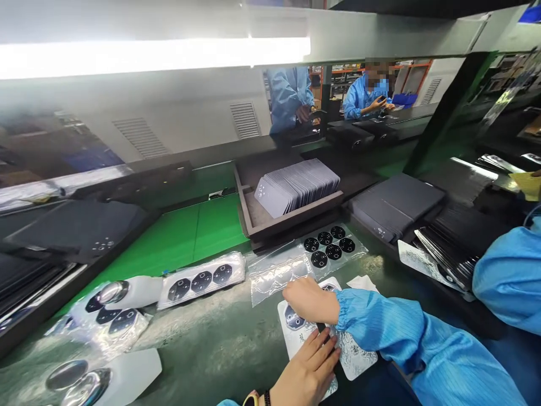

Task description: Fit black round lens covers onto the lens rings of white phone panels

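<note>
White back panel (293, 345), faint grey print, dark lens cluster near its far end. Lies flat on the green-grey bench (220, 344), close in front of the person. Long axis runs near to far, lens end pointing away toward the clear bag of black rings (329, 246).

Left hand (307, 373): fingers outstretched, flat on panel. Right hand (310, 300): palm down over far end; grip unclear.

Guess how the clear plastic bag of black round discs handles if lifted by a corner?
The clear plastic bag of black round discs looks thin and wrinkled, so it would probably sag. Its discs sit in a tidy cluster, perhaps on a backing, so they may not spill. Flat and seemingly light, it would likely slide on the green bench top.
</note>
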{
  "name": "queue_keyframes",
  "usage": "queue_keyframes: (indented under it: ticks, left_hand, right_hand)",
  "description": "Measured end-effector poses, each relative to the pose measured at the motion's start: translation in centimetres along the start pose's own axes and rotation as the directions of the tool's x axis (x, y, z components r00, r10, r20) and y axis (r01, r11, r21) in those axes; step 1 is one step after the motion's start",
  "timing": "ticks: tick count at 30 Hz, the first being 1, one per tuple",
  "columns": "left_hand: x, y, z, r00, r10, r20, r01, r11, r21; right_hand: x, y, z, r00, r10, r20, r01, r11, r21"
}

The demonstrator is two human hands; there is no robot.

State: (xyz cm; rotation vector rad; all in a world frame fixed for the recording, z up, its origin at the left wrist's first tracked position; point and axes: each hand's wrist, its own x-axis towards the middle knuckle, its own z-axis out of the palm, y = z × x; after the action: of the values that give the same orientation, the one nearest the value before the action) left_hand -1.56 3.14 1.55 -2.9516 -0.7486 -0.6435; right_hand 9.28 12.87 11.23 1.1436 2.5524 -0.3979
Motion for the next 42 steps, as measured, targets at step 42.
queue_keyframes:
  ticks: [42]
  left_hand:
    - [3.4,1.5,-3.4,0.985,-0.079,0.154,0.080,0.997,-0.003]
  right_hand:
    - [-0.6,2.5,3.9,0.954,-0.075,-0.290,0.087,0.996,0.026]
